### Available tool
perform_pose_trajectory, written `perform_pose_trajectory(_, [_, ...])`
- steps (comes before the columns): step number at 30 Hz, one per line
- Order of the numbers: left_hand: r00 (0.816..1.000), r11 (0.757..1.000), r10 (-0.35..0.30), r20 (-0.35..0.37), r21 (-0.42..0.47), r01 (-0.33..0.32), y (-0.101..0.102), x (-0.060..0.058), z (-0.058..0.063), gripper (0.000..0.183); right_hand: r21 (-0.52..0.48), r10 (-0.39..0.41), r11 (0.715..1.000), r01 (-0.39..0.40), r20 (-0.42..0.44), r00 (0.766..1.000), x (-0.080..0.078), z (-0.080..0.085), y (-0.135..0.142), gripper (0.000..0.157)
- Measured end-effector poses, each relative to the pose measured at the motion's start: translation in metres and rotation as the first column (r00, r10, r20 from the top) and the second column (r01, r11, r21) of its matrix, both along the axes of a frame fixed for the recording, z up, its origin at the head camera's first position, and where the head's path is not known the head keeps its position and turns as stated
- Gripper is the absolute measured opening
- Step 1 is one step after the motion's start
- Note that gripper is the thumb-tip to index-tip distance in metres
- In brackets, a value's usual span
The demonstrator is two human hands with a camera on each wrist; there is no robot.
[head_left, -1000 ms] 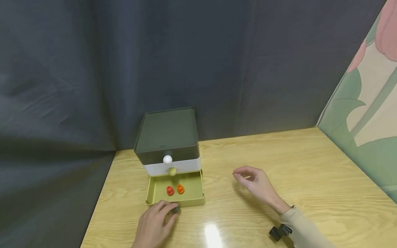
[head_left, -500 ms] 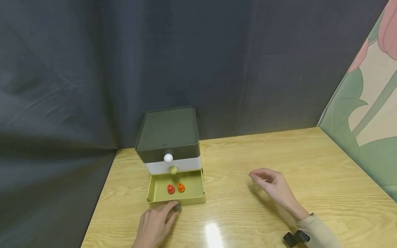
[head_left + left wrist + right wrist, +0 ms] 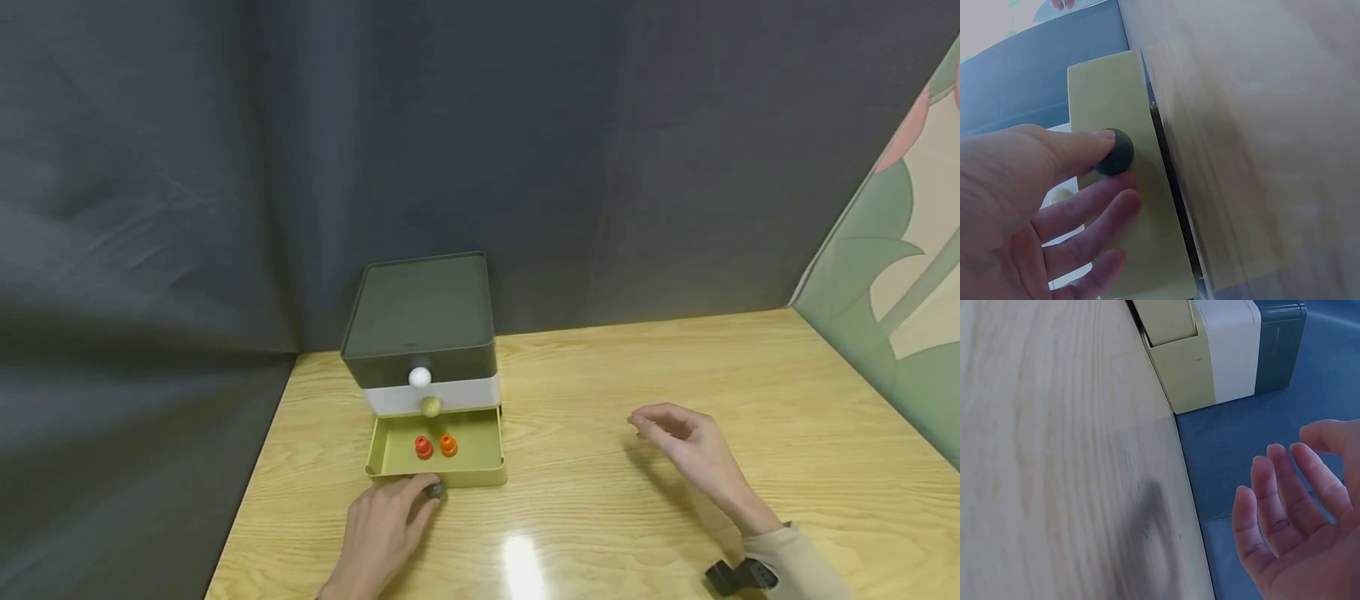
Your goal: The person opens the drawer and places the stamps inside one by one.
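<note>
In the head view, a stacked drawer box (image 3: 423, 304) has a dark green top unit, a white middle one and an olive-green drawer (image 3: 480, 477) at the bottom. That bottom drawer stands pulled out. Inside it sit a red peg-like piece (image 3: 423, 447) and an orange one (image 3: 448, 445), side by side. My left hand (image 3: 380, 525) pinches the drawer's round dark green knob (image 3: 1120, 153) between thumb and index finger, while its other fingers lie near the drawer front. Over the table to the right, my right hand (image 3: 693, 446) hovers with loosely curved fingers, holding nothing.
The white knob (image 3: 420, 377) and the olive knob (image 3: 431, 407) of the upper drawers stick out above the pulled-out one. A dark curtain (image 3: 555, 167) hangs behind the wooden table (image 3: 585, 500). At the right stands a floral panel (image 3: 900, 317).
My right hand has moved away to the right. The left hand keeps its pinch on the knob, and the bottom drawer seems to have slid inward slightly. The head view has shifted a little.
</note>
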State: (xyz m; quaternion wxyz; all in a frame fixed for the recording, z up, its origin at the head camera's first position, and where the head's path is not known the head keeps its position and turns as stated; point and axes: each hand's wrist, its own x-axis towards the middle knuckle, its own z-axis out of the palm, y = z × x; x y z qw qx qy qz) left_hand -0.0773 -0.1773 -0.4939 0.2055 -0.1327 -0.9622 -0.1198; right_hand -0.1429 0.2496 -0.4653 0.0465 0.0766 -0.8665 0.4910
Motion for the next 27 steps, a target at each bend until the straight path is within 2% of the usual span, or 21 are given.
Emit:
perform_pose_trajectory(8, [1.000,0.999,0.000,-0.010,0.042,0.000,0.003,-0.012,0.001,0.027,-0.008,0.008,1.000,-0.008,0.021,1.000,0.000,0.000,0.002,0.030])
perform_pose_trajectory(27, [1.000,0.996,0.009,0.023,0.090,-0.011,0.009,-0.063,0.002,0.024,-0.020,-0.003,1.000,0.003,0.033,0.999,-0.001,0.001,0.001,0.029])
